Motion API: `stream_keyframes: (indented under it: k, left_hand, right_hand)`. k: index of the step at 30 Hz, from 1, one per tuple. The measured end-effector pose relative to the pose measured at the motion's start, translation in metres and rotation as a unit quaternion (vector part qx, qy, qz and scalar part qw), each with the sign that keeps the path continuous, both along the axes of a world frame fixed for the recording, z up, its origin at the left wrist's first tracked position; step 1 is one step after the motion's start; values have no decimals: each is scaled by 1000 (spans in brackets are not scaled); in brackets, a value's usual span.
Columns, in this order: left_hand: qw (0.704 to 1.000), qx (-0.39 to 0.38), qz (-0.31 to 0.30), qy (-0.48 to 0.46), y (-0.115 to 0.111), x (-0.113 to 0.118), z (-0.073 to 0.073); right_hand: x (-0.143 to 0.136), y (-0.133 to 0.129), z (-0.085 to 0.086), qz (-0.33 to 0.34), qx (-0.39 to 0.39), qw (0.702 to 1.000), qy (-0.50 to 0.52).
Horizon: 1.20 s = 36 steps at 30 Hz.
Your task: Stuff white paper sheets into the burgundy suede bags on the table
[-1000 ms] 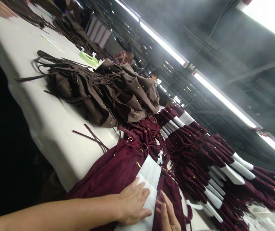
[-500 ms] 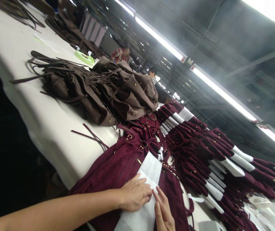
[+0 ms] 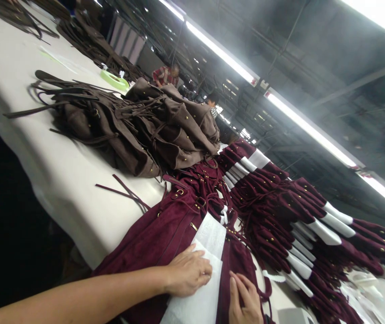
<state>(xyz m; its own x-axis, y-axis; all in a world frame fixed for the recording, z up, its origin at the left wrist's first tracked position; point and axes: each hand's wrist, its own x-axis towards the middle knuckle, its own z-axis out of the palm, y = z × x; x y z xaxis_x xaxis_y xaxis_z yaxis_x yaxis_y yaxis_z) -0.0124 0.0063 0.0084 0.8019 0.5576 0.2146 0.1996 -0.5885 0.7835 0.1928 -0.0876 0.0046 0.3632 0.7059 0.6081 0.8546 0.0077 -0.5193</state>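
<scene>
A maroon suede-like bag lies in front of me, with gold-coloured rings and a small zip on it. Across it runs a strip of white paper-like sheet, one layer overlapping another. My left hand presses on the sheet near the overlap, palm down, fingers lying on it. My right hand is just right of the sheet, over the maroon bag. Its thumb and fingers are drawn together at the tips; anything between them is too small to make out.
Brown bags with straps are heaped farther along the white table. At right stand stacked maroon bags wrapped in white bands. A green tape roll lies behind the brown heap. Two people are in the background.
My right hand has moved right, off the edge of the white sheet, and its fingers have drawn together. My left hand stays pressed on the sheet. The view has shifted slightly.
</scene>
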Motion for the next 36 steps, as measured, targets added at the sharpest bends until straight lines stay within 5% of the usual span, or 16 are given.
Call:
stream_keyframes:
  k: [5, 15, 28, 36]
  left_hand:
    - [1000, 3, 10, 1, -1, 1, -1]
    - [1000, 26, 13, 3, -4, 0, 1]
    - [998, 53, 15, 5, -4, 1, -2]
    - [998, 59, 22, 16, -4, 0, -2]
  right_hand:
    - [-26, -4, -6, 36, -41, 983, 177]
    - [-44, 13, 10, 83, -104, 931, 339]
    - [-41, 16, 10, 53, -120, 923, 363]
    - [-35, 17, -12, 79, -71, 912, 396]
